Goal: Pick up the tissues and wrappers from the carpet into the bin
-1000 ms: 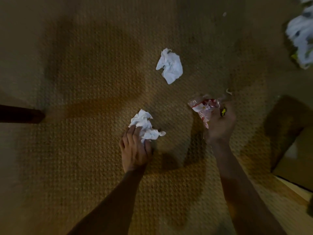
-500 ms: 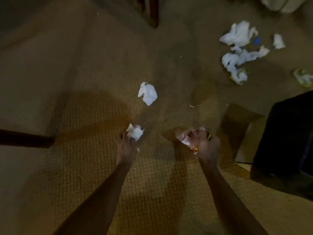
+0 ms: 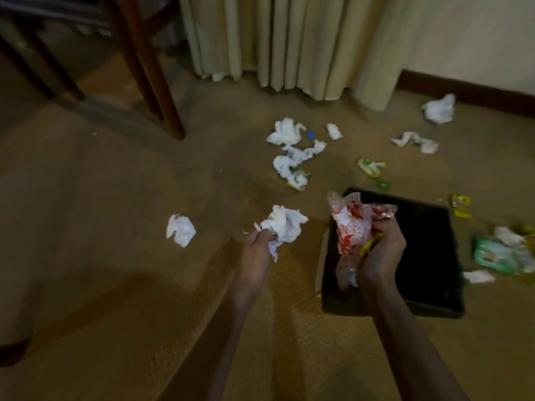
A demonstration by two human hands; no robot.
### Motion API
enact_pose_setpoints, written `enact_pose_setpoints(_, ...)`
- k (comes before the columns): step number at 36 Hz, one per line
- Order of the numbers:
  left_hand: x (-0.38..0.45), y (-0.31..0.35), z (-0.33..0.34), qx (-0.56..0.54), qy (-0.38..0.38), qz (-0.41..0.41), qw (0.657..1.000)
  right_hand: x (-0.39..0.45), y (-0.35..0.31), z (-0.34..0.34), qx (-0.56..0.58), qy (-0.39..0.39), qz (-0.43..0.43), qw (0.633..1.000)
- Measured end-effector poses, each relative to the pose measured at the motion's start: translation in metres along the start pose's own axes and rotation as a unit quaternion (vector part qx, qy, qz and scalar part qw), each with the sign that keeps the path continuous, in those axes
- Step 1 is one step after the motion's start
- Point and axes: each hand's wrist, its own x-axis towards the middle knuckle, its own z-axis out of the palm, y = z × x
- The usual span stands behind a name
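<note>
Black bin (image 3: 428,256) – interior unreadable – partly behind right hand's (image 3: 379,253) wrappers (image 3: 351,227)

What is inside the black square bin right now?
The black square bin shows only dark interior; nothing is discernible. The right hand with its red-and-white plastic wrapper covers its left part.

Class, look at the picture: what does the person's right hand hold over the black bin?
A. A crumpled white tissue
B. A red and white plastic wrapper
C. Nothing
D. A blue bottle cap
B: the right hand grips a red and white wrapper above the black bin; the left hand holds the white tissue.
</note>
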Motion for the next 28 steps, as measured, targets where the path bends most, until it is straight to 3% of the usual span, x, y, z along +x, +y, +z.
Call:
enact_pose_setpoints(4, -0.01, 0.025, 0.056, -0.005, -0.076, 0.013, 0.997, 0.029, -0.043, -0.036, 0.106, 0.036, 0.0, 0.994)
enact_pose_setpoints(7, -0.012, 0.035, 0.093, 0.005, -0.127, 0.068, 0.99, 0.047, -0.058, -0.06, 0.098, 0.028, -0.029, 0.994)
enact_pose_setpoints(12, -0.007, 0.031, 0.142, 0.108, -0.198, 0.123, 0.966, 0.078, -0.048, -0.113, -0.178, 0.021, -0.038, 0.983)
enact_pose_setpoints(16, -0.004, 0.026, 0.163, 0.223, -0.214, 0.107, 0.945, 0.088, -0.036, -0.141, -0.424, -0.034, -0.001, 0.905)
enact_pose_setpoints(19, -0.003, 0.015, 0.171, 0.322, -0.234, 0.097, 0.912, 0.092, -0.031, -0.141, -0.48, -0.058, 0.046, 0.874)
enact_pose_setpoints(23, -0.006, 0.006, 0.17, 0.364, -0.226, 0.058, 0.901, 0.094, -0.036, -0.14, -0.455, -0.068, 0.078, 0.885)
enact_pose_setpoints(27, -0.009, 0.001, 0.165, 0.355, -0.215, 0.056, 0.908, 0.09, -0.043, -0.151, -0.566, -0.126, 0.054, 0.813)
enact_pose_setpoints(28, -0.01, 0.001, 0.164, 0.35, -0.214, 0.067, 0.909, 0.089, -0.045, -0.152, -0.572, -0.129, 0.04, 0.809)
